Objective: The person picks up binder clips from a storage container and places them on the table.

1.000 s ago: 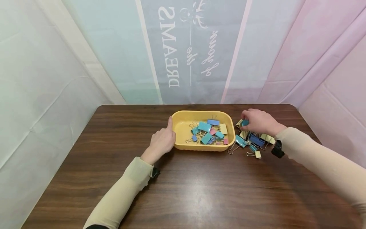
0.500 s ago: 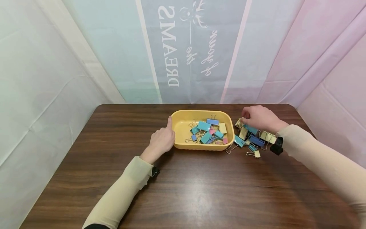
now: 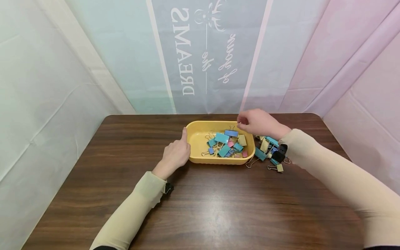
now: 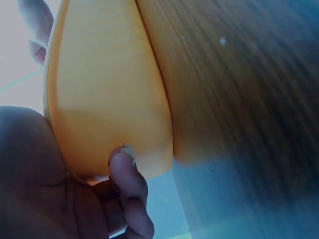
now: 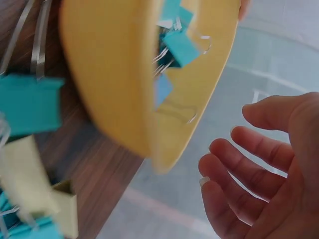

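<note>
A yellow plastic bin [image 3: 197,160] holds several binder clips [image 3: 221,138] in teal, blue, pink and pale yellow, mostly toward its right side. My left hand [image 3: 175,152] holds the bin's left end, one digit lying along the rim; in the left wrist view its curled fingers [image 4: 130,172] meet the outer wall. Over the bin's back right corner hovers my right hand [image 3: 261,123]. Its fingers are loosely bent and the thumb stands apart, with nothing visible between them in the right wrist view. Beside the bin's right end lies a pile of binder clips [image 3: 260,153], partly hidden by the right wrist.
The bin stands on a dark wood-grain table [image 3: 200,205], near its back edge. A small pale yellow clip [image 3: 279,168] lies at the near side of the pile. Behind the table hangs a printed cloth [image 3: 212,69], with pale cloths at both sides.
My right hand was at the pile with its fingers on a teal clip, then rose and moved left to the bin's back right corner. The left hand stays at the bin.
</note>
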Motion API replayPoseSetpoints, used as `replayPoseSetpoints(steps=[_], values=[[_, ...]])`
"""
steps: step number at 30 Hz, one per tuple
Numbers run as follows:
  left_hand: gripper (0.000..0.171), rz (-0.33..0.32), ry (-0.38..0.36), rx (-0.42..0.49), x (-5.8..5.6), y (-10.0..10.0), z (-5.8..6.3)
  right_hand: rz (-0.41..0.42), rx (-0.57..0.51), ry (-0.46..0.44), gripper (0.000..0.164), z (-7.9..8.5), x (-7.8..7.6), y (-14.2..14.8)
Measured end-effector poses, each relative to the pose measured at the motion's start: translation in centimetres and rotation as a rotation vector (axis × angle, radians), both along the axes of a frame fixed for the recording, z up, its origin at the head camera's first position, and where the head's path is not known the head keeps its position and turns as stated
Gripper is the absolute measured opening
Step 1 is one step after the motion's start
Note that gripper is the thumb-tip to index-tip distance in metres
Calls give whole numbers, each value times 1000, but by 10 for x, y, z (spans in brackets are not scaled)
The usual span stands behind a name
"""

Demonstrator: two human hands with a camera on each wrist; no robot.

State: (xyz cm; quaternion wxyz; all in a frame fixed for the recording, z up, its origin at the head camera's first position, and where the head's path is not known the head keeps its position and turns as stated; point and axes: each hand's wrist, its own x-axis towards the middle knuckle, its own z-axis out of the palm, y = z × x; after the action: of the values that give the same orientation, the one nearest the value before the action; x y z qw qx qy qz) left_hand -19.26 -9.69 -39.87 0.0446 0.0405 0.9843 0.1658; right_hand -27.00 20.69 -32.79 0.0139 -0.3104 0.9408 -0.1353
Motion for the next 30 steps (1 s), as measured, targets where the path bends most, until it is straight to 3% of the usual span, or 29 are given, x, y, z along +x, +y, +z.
replayPoseSetpoints(steps=[15,30], values=[[65,5,-6,1,0,-2,1,197,121,-72,24,6,-3,-75],[66,-8,-17,2,-1,0,1,437,428,-99,23,-21,17,-126]])
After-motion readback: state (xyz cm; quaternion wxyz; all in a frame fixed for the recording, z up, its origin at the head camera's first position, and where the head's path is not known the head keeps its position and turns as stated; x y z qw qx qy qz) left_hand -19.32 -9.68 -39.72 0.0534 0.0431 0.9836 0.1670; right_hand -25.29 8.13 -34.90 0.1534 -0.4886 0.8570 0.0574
